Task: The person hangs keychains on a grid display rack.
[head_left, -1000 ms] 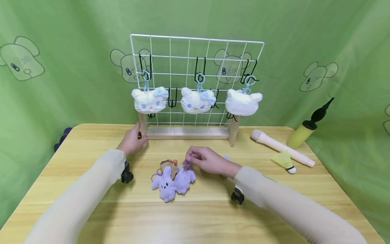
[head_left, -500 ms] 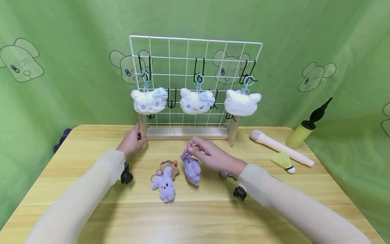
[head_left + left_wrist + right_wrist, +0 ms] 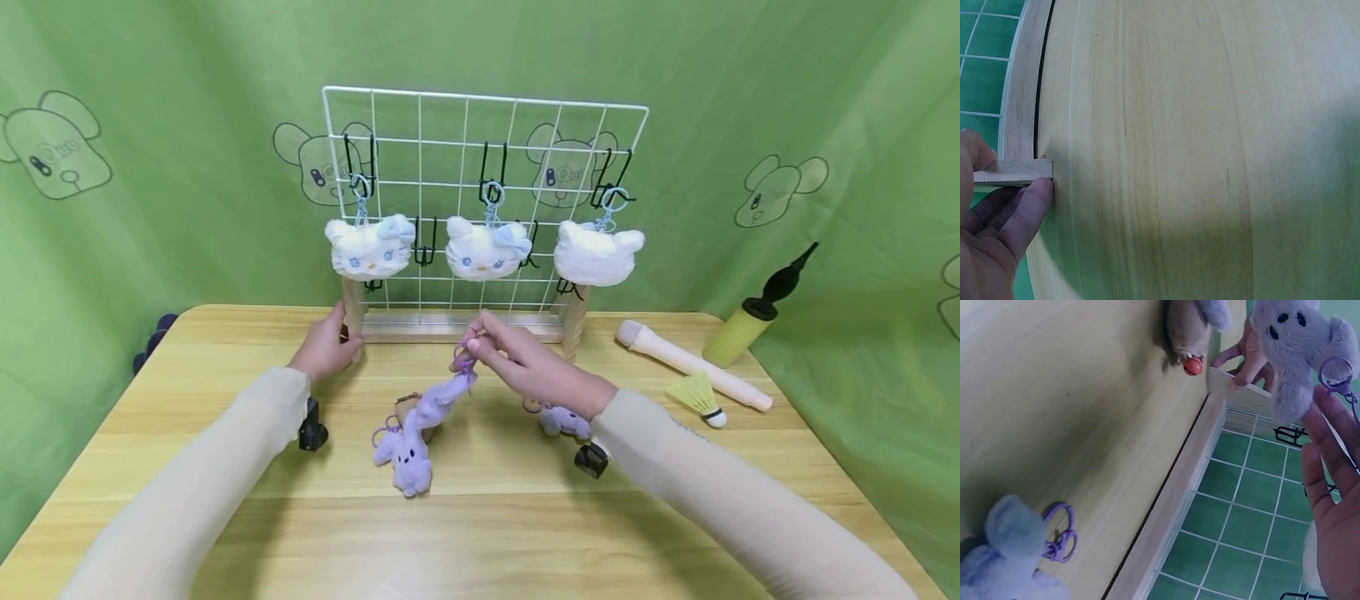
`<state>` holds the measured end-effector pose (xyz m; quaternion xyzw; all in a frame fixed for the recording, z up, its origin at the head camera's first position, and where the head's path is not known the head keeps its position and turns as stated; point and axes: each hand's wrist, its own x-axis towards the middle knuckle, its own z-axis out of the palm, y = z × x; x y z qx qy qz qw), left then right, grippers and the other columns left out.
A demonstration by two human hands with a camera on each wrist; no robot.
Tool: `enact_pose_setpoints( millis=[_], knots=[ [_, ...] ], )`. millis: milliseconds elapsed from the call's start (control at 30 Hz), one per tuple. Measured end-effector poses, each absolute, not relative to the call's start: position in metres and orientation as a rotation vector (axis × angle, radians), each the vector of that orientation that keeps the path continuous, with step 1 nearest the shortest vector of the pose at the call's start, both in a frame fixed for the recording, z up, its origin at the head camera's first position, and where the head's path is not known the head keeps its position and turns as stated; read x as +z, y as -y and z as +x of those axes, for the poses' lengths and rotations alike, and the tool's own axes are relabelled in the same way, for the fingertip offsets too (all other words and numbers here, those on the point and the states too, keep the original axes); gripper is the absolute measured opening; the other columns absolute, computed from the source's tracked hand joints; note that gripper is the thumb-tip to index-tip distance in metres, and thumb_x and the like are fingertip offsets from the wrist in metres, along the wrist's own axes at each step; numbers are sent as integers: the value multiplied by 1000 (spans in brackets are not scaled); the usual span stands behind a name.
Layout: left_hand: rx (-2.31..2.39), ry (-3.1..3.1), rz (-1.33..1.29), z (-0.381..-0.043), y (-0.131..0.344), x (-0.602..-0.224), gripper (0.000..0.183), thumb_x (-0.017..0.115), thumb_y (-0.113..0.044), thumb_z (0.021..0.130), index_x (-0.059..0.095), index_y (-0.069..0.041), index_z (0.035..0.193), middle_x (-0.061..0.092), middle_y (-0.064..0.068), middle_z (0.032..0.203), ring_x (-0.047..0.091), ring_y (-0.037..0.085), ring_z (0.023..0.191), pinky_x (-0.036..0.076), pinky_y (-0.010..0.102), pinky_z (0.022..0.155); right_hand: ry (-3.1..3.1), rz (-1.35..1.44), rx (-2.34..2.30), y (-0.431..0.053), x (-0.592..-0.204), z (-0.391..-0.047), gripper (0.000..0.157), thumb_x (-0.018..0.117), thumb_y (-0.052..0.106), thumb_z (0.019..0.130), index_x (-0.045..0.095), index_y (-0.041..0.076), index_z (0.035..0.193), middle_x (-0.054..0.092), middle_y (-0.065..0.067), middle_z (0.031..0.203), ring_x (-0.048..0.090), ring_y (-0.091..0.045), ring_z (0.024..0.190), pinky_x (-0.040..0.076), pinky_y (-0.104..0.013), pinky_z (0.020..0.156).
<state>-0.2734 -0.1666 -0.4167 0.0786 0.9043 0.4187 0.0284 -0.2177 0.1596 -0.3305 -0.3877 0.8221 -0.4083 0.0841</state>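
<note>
My left hand (image 3: 324,346) grips the left wooden foot (image 3: 1019,170) of a white wire grid rack (image 3: 442,179), thumb and fingers on either side. My right hand (image 3: 521,362) pinches the purple ring of a lilac plush keychain (image 3: 438,402), which hangs tilted above the table. In the right wrist view its plush dog (image 3: 1300,347) shows its dark eyes and nose. Below it lie another lilac plush keychain (image 3: 411,467) and a partly hidden tan plush (image 3: 1186,334) with an orange bell (image 3: 1192,366). A third lilac plush keychain (image 3: 566,423) lies by my right wrist.
Three white cat-head plush keychains (image 3: 487,250) hang from the rack's upper black hooks. Lower black hooks (image 3: 424,250) stick out from the grid. At the right lie a pale microphone (image 3: 693,362) and a yellow shuttlecock (image 3: 701,398), near a yellow hand pump (image 3: 738,333).
My right hand has lifted the lilac plush keychain off the table and moved toward the rack. The keychain swings leftward now. My left hand stays on the rack's foot.
</note>
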Motion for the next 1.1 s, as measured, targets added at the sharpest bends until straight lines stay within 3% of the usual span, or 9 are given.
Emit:
enact_pose_setpoints(
  millis=[167,267,367,533,700,800,933,1100],
  knots=[
    [1289,-2790,256,-275,166,-419,73,56,-6,102,18,5,163,60,41,132,72,42,101,67,32,72,-2463,-1147,-1283,-153,-328,-223,14,42,13,113,53,4,114,76,-13,111,75,-23,105,66,-33,93],
    [1285,-2794,259,-275,167,-420,74,56,-7,102,17,5,163,60,41,131,72,42,100,67,32,72,-2522,-1118,-1294,-148,-327,-227,15,42,13,113,54,4,114,75,-14,110,74,-23,104,66,-36,93],
    [1283,-2797,251,-275,168,-421,74,56,-6,102,16,4,164,61,41,131,72,42,100,67,32,72,-2590,-1092,-1307,-143,-325,-233,16,42,13,112,55,3,115,72,-13,108,71,-20,99,64,-34,89],
    [1284,-2799,248,-275,170,-421,75,56,-6,102,16,4,164,60,41,131,72,42,99,67,32,71,-2643,-1039,-1374,-130,-324,-244,19,43,14,112,55,1,118,67,-12,94,61,-17,80,54,-25,71],
    [1304,-2787,253,-275,169,-420,75,56,-4,102,15,5,164,60,41,131,72,43,101,68,32,72,-2692,-1015,-1445,-116,-322,-250,18,43,15,112,55,3,119,70,-13,90,63,-23,76,56,-27,69],
    [1314,-2780,247,-276,168,-419,74,56,-5,102,18,4,164,62,40,130,72,41,100,67,31,72,-2745,-997,-1466,-107,-319,-253,18,43,16,113,54,3,119,67,-12,85,58,-23,69,52,-27,61],
    [1315,-2783,248,-278,167,-417,71,57,-5,101,21,3,163,64,38,127,72,39,96,66,30,70,-2788,-976,-1501,-95,-315,-256,21,42,17,113,54,1,120,60,-8,80,49,-18,64,45,-25,56],
    [1322,-2780,252,-276,169,-418,72,57,-4,101,21,4,163,64,39,126,72,37,92,66,29,68,-2801,-916,-1556,-84,-313,-263,20,41,17,113,52,2,121,60,-8,82,51,-16,66,47,-25,57]
  ],
)
